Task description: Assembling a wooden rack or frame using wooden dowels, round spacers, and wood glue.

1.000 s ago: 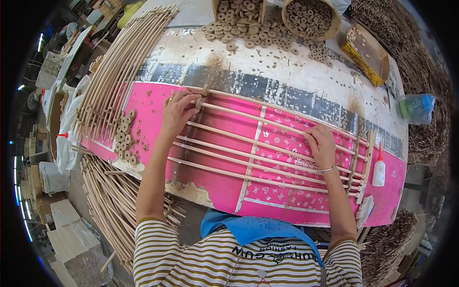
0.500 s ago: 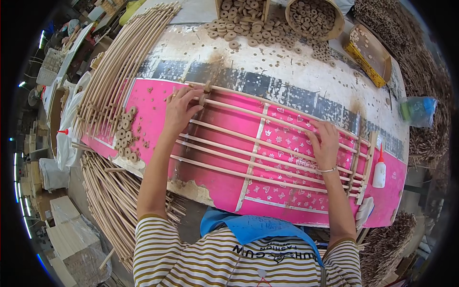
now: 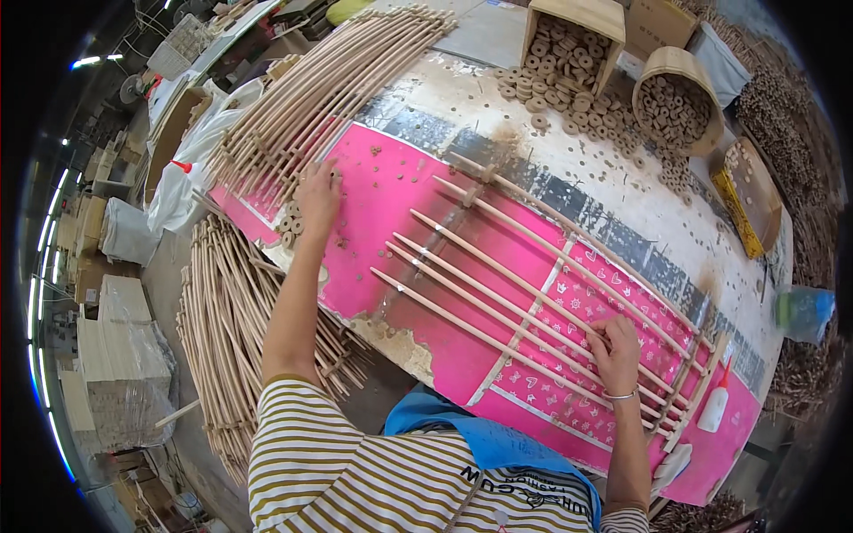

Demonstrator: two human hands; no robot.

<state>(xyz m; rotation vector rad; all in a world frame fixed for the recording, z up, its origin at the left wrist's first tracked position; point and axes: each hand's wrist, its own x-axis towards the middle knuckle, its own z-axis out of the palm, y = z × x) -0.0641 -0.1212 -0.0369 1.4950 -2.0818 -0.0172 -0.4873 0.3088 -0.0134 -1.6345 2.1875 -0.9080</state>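
Observation:
A frame of several thin wooden dowels [image 3: 498, 266] lies on a pink patterned sheet [image 3: 400, 204] over the worktable. My right hand [image 3: 613, 351] rests on the dowels near their right end, fingers curled on one rod. My left hand [image 3: 318, 191] reaches out to the left, fingers spread down on the pink sheet next to a small pile of wooden rings [image 3: 289, 222]. It holds nothing that I can see.
Bundles of long dowels [image 3: 329, 89] lie at the table's far left, and finished frames [image 3: 231, 329] are stacked beside the table. A box [image 3: 569, 40] and a round tub [image 3: 680, 98] of wooden rings stand at the back. A glue bottle [image 3: 713, 404] stands at right.
My left hand left the dowel frame and moved left to the ring pile. The view has swung left. My right hand stays on the dowels.

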